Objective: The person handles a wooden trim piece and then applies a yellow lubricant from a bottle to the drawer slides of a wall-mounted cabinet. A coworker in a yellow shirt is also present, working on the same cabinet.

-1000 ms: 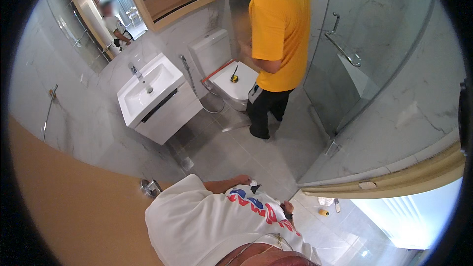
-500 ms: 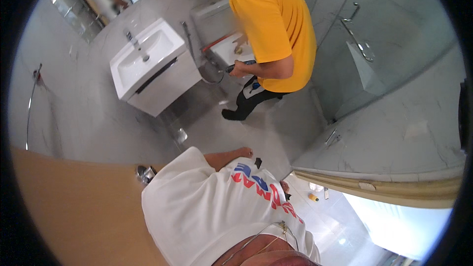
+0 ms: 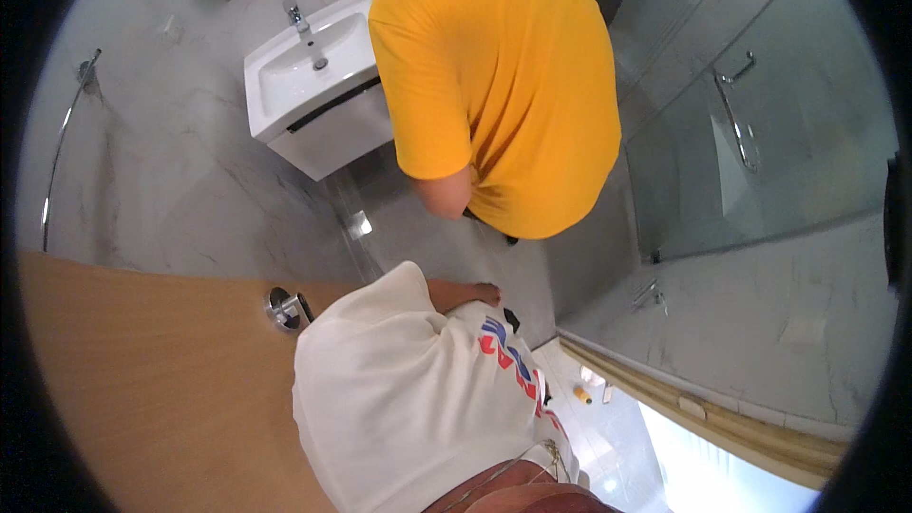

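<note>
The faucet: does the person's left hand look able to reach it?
Probably not: the faucet stands across the washbasin, and the person in the yellow shirt partly blocks the way from the left hand.

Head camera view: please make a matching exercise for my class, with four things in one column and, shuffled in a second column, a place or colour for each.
Column one
1. Washbasin
2. Co-worker's shirt
3. Door handle
4. Wearer's left hand

Column two
A. On the wooden door
B. Bright yellow
C. White, with a chrome tap at its back edge
D. Close to the wearer's own printed shirt

Right pairs: 1-C, 2-B, 3-A, 4-D
</note>
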A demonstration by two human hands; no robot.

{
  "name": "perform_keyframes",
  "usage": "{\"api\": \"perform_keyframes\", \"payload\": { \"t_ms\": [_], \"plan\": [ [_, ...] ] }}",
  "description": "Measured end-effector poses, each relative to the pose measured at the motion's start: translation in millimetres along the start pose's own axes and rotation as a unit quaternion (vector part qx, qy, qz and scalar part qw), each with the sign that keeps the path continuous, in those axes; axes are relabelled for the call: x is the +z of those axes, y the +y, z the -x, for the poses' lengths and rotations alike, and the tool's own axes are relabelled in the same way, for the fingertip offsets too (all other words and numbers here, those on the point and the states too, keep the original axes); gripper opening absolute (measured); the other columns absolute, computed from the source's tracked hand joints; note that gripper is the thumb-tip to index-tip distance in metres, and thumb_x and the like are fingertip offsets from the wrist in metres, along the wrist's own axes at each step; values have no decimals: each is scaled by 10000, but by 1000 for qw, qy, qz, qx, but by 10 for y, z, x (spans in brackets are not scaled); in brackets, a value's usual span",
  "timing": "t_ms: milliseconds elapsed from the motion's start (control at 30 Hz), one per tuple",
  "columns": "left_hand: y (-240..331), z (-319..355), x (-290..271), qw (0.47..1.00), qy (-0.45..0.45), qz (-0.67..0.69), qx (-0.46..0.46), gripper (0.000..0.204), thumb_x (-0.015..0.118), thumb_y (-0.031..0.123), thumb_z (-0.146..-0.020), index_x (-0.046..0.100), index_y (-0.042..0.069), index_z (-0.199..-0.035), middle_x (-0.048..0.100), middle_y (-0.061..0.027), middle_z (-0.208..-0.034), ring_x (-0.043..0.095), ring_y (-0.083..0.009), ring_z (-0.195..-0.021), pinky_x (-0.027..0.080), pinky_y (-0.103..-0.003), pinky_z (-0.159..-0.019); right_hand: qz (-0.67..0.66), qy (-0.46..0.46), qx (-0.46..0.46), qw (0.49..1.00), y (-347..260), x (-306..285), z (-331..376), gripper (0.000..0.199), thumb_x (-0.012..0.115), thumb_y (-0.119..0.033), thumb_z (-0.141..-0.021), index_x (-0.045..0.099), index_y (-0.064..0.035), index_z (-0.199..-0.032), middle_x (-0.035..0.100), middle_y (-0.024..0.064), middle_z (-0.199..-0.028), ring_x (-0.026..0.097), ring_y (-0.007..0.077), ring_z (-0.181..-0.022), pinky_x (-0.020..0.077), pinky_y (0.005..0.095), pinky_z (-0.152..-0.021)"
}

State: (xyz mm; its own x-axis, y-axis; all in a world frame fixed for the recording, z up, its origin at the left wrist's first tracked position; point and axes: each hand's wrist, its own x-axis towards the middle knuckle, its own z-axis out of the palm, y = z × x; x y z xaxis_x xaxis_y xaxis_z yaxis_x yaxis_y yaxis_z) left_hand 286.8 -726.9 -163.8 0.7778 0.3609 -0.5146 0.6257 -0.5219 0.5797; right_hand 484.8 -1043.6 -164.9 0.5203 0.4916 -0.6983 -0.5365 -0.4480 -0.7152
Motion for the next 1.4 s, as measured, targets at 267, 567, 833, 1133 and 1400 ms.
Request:
{"api": "perform_keyframes", "payload": {
  "t_ms": [267,567,833,1133,1400],
  "plan": [
    [118,62,-158,993,-83,54,70,259,628,281,-792,713,122,-976,722,-147,-944,690,-346,-875,534,-476,-771,12,12,13,1000,-17,38,26,187,647,-201,-905,629,-47,-801,615,40,-693,542,116,-583,429,257,-510],
    [-176,-46,93,995,-18,52,85,215,632,261,-778,719,110,-903,720,-144,-917,694,-327,-847,543,-447,-767,16,23,16,999,-13,54,118,194,649,-206,-907,625,-45,-802,613,41,-691,540,119,-580,425,258,-505],
    [-300,309,-9,987,15,102,121,235,624,279,-794,700,79,-891,703,-162,-901,672,-342,-836,530,-462,-770,7,76,19,997,183,122,244,201,650,-211,-909,621,-43,-802,610,42,-689,539,121,-577,423,258,-500],
    [-473,416,114,991,-38,100,77,318,604,330,-859,699,36,-936,707,-197,-900,683,-324,-792,521,-445,-716,-95,56,-110,988,576,110,491,266,604,-282,-927,591,-110,-725,552,3,-648,526,136,-567,438,285,-519],
    [432,160,-217,964,-252,1,83,321,583,267,-949,641,32,-1160,707,-129,-1027,671,-225,-939,522,-366,-845,-144,275,-37,950,1006,-626,427,241,632,-302,-904,651,-62,-917,627,37,-709,575,138,-590,458,295,-517]
  ]
}}
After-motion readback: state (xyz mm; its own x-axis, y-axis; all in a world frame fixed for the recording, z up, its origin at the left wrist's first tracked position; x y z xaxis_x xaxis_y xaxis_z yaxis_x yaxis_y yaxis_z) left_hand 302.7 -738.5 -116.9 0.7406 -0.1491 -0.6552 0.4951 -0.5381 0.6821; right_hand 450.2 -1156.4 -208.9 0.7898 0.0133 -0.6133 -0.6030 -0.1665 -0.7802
